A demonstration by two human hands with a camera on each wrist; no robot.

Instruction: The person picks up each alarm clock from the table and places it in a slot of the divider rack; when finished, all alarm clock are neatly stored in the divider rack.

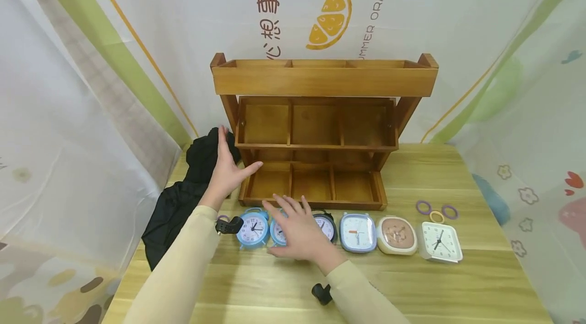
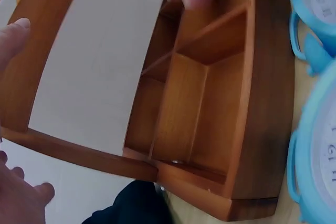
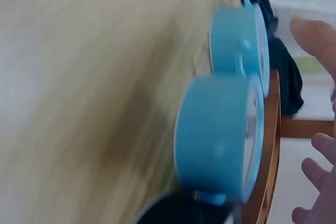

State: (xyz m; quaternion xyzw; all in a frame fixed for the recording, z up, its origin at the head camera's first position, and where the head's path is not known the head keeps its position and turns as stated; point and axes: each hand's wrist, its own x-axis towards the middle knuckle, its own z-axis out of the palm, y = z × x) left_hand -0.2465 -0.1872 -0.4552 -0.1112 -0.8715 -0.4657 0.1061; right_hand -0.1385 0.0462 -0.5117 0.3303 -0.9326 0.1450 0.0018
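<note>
- Left hand (image 1: 226, 169): fingers straight and spread, thumb out toward the left end of the wooden rack (image 1: 316, 130); nothing held. Black cloth (image 1: 183, 197) lies behind it.
- Right hand (image 1: 299, 230): fingers spread and relaxed, palm down, hovering over the second blue clock (image 1: 277, 232); whether it touches the clock cannot be told.
- Wooden rack: three tiers of compartments, standing at the back of the desk (image 1: 458, 288).
- Clock row, in front of the rack, left to right: first blue clock (image 1: 253, 229), second blue clock, black clock (image 1: 327, 225), blue square clock (image 1: 358, 232), beige clock (image 1: 396, 235), white clock (image 1: 440, 242).
- Three rings (image 1: 437, 210) behind the white clock.
</note>
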